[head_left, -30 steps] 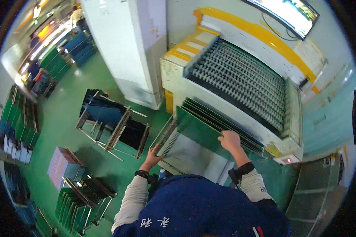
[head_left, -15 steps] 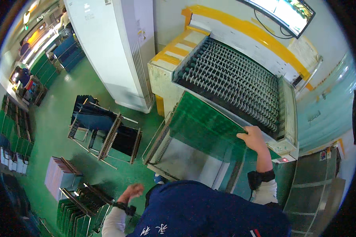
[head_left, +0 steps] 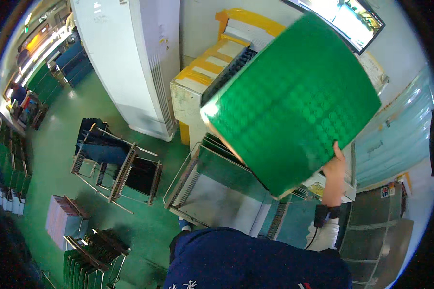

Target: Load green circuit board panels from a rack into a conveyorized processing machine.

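A large green circuit-board panel (head_left: 294, 101) is raised and tilted in front of me. My right hand (head_left: 336, 166) is closed on its lower right edge, one digit showing over the front face and the others hidden behind. Behind the panel is the roller conveyor machine (head_left: 188, 101), its rollers mostly covered; only a dark strip (head_left: 231, 70) of its bed shows at the left. Below the panel's lower edge stands a slotted metal rack (head_left: 178, 195), with upright panels (head_left: 222, 144) at its far side. My left hand is out of view.
Left of me on the green floor stand a rack (head_left: 118, 168) with dark panels, a stack of pale boards (head_left: 63, 219) and a rack of green panels (head_left: 80, 267). A tall white cabinet (head_left: 125, 62) rises beside the machine. A monitor (head_left: 351, 19) hangs above. Far left, people work at benches.
The green panel has risen from in front of the conveyor with my right hand and now hides most of the rollers. My left hand has gone out of view at the lower left.
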`<state>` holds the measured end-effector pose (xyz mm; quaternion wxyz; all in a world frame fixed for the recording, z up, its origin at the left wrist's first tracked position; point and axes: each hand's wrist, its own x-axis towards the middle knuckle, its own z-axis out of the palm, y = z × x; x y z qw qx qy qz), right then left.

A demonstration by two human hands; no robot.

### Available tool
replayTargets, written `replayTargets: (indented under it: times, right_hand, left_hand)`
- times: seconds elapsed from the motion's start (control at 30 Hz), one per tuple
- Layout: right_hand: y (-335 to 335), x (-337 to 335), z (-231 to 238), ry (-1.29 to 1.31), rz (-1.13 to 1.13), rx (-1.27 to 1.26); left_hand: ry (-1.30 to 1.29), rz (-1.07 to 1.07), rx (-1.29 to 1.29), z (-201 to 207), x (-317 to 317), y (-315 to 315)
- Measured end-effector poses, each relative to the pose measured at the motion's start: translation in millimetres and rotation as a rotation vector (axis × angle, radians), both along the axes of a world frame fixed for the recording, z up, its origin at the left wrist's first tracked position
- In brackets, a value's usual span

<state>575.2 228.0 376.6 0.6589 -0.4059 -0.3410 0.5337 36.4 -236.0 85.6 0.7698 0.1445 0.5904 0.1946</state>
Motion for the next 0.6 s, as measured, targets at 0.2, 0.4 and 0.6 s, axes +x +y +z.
replayTargets:
  times: [0.2, 0.4, 0.6]
  right_hand:
    - [30.0, -30.5, -47.1, 0.212, 0.086, -0.020]
    - [82.1, -27.1, -100.0, 0.491, -0.036, -0.264]
    - [116.0, -37.2, -128.5, 0.479, -0.106, -0.312]
  left_hand:
    - [0.025, 0.041, -0.007, -7.2, -0.3, 31.3]
    - [0.029, 0.061, -0.013, -11.0, 4.7, 43.8]
    - [0.032, 0.085, -0.028, -10.6, 8.4, 46.9]
